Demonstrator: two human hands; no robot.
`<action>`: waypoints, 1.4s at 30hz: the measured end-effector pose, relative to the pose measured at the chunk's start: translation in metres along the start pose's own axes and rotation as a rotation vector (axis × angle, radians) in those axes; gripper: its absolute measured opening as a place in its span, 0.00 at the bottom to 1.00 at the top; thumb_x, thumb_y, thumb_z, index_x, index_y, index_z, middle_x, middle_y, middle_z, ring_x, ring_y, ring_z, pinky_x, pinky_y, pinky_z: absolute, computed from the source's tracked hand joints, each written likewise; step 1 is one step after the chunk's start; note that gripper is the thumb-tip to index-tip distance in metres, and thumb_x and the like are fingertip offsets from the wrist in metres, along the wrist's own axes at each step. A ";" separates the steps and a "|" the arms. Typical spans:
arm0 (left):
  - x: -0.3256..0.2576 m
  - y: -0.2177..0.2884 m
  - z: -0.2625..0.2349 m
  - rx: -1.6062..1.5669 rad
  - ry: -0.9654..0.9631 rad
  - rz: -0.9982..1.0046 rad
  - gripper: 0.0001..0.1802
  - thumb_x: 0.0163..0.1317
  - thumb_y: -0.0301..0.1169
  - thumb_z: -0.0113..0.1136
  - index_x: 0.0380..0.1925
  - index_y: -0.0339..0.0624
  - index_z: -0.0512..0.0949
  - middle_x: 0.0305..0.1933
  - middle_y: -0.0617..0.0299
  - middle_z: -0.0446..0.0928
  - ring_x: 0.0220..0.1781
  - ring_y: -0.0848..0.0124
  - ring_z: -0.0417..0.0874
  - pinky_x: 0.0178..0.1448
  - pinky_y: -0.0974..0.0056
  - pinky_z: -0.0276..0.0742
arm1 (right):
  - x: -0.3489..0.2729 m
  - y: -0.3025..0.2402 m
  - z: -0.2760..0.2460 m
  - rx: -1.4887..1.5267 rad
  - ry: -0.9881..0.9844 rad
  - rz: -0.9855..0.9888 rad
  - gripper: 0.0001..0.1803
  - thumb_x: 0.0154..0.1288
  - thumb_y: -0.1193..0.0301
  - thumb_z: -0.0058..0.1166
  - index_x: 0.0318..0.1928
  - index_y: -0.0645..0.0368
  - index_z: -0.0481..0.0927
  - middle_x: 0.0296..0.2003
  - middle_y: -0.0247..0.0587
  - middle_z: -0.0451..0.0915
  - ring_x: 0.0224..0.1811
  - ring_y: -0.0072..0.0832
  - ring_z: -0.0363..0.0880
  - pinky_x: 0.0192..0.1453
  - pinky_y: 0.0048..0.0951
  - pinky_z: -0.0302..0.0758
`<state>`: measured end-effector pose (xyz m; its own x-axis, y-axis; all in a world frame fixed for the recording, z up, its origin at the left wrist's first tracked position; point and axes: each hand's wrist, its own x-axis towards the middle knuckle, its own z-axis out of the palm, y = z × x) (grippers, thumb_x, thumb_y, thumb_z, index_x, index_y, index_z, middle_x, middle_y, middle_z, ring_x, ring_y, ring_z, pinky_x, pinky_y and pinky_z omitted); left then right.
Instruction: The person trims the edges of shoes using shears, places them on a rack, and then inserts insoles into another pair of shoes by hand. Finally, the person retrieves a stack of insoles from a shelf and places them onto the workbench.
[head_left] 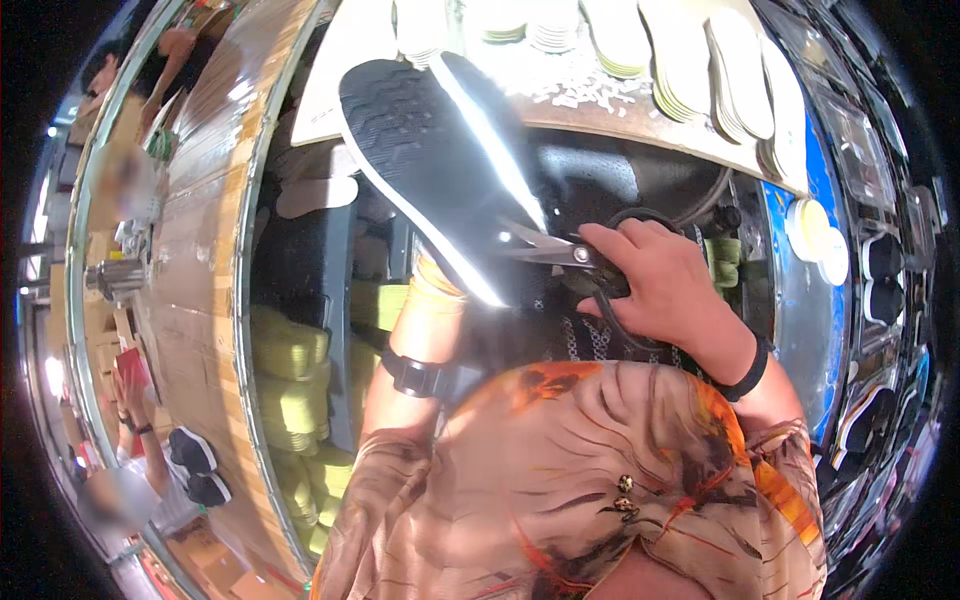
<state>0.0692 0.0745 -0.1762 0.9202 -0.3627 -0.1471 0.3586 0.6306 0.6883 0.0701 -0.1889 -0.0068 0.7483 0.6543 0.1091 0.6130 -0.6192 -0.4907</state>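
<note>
A black shoe with a white sole edge is held up in front of me, its ridged underside toward me. A dark blurred shape lies along its right side; I cannot tell whether it is the upper or a second shoe. My left forearm reaches up behind the shoe, which hides the hand and fingers holding it. My right hand grips black-handled scissors, fingers in the loops. Their blades are parted and point left at the shoe's near end; whether they touch it I cannot tell.
A white-topped table ahead bears stacks of pale insoles and scattered white scraps. Yellow-green stacks stand lower left beside a wooden-edged bench. White round lids and shelved shoes are at right. Other people work at far left.
</note>
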 end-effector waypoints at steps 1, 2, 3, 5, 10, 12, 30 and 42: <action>-0.004 -0.004 -0.003 -0.008 0.012 0.022 0.18 0.60 0.31 0.49 0.50 0.38 0.69 0.50 0.57 0.74 0.46 0.66 0.75 0.54 0.61 0.70 | 0.008 -0.001 0.004 -0.052 -0.012 -0.011 0.29 0.44 0.56 0.62 0.48 0.53 0.71 0.30 0.44 0.73 0.32 0.42 0.75 0.35 0.39 0.72; -0.018 -0.008 -0.010 -0.007 0.039 0.057 0.18 0.60 0.31 0.49 0.51 0.38 0.69 0.50 0.57 0.74 0.47 0.66 0.75 0.55 0.61 0.70 | 0.012 0.001 0.013 -0.063 -0.053 0.033 0.28 0.46 0.56 0.61 0.48 0.53 0.71 0.29 0.45 0.73 0.31 0.43 0.75 0.34 0.40 0.72; -0.050 0.003 0.008 0.043 0.071 0.147 0.18 0.60 0.31 0.49 0.51 0.38 0.69 0.50 0.57 0.74 0.47 0.66 0.75 0.55 0.61 0.70 | 0.003 -0.015 0.007 -0.075 -0.052 0.016 0.28 0.47 0.56 0.60 0.48 0.53 0.71 0.29 0.45 0.73 0.29 0.43 0.75 0.33 0.40 0.72; 0.009 -0.008 0.015 0.096 0.199 0.286 0.19 0.60 0.31 0.50 0.51 0.38 0.69 0.51 0.58 0.74 0.47 0.66 0.75 0.55 0.61 0.70 | 0.010 -0.009 0.022 0.081 -0.084 -0.036 0.27 0.48 0.59 0.61 0.49 0.55 0.72 0.31 0.47 0.77 0.32 0.45 0.77 0.34 0.36 0.73; -0.032 0.065 0.045 0.875 0.518 0.646 0.13 0.57 0.26 0.50 0.43 0.36 0.75 0.43 0.54 0.78 0.42 0.70 0.76 0.46 0.61 0.73 | 0.004 0.024 0.049 0.321 -0.036 -0.100 0.25 0.40 0.72 0.64 0.44 0.60 0.74 0.30 0.44 0.79 0.34 0.34 0.79 0.39 0.27 0.71; -0.084 0.126 0.070 1.263 0.479 0.589 0.10 0.50 0.22 0.52 0.34 0.38 0.76 0.29 0.48 0.77 0.30 0.65 0.79 0.37 0.62 0.72 | 0.010 0.026 0.040 0.619 -0.111 0.485 0.23 0.44 0.72 0.63 0.43 0.61 0.74 0.24 0.36 0.76 0.24 0.26 0.74 0.30 0.24 0.69; -0.149 0.244 0.192 1.561 0.305 0.842 0.05 0.48 0.26 0.52 0.22 0.35 0.74 0.24 0.49 0.71 0.24 0.53 0.72 0.28 0.57 0.67 | 0.025 -0.007 -0.019 0.327 -0.135 0.193 0.28 0.46 0.61 0.66 0.46 0.61 0.73 0.28 0.52 0.79 0.31 0.43 0.80 0.36 0.31 0.74; -0.148 0.610 0.133 2.099 1.218 0.387 0.16 0.55 0.41 0.57 0.26 0.37 0.78 0.24 0.57 0.76 0.28 0.69 0.77 0.31 0.63 0.72 | 0.051 0.032 0.001 0.321 -0.267 0.127 0.29 0.46 0.52 0.63 0.47 0.54 0.74 0.27 0.50 0.79 0.33 0.47 0.78 0.36 0.38 0.74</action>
<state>0.1311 0.4215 0.3599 0.7953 0.3992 0.4563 0.3717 -0.9156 0.1531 0.1279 -0.1747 -0.0183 0.6949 0.6971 -0.1765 0.3787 -0.5634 -0.7343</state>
